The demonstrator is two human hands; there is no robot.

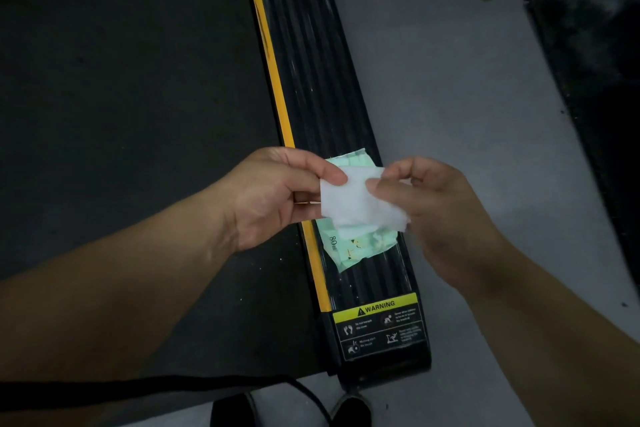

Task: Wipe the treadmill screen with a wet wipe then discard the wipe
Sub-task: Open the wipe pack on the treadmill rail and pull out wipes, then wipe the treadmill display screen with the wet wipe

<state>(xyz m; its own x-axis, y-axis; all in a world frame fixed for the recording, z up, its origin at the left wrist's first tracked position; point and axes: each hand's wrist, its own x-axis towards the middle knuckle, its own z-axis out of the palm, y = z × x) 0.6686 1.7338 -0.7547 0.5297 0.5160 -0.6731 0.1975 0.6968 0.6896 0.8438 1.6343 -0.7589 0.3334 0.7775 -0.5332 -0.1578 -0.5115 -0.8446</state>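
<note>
Head camera view: a white wet wipe (pixel 360 199), still folded, is held above the treadmill's ribbed black side rail (pixel 311 80), stretched between two bare hands. The left hand (pixel 273 198) pinches the wipe's left edge between thumb and fingers, while the right hand (pixel 440 218) pinches its right edge, its other fingers curled. Directly beneath the wipe, a pale green wipes packet (pixel 360 246) printed with "80" lies on the rail, partly hidden by the wipe. A yellow stripe (pixel 266 55) runs along the rail's inner edge, next to the dark running belt (pixel 121 97). Near the rail's closer end sits a yellow-and-black warning label (pixel 381 322) with small pictograms. Grey floor (pixel 450 80) lies to the right of the treadmill, with a dark mat (pixel 595 80) at the frame's far right. A black strap (pixel 138 383) crosses the bottom left, and dark shoes (pixel 349 409) show at the lower edge.
</note>
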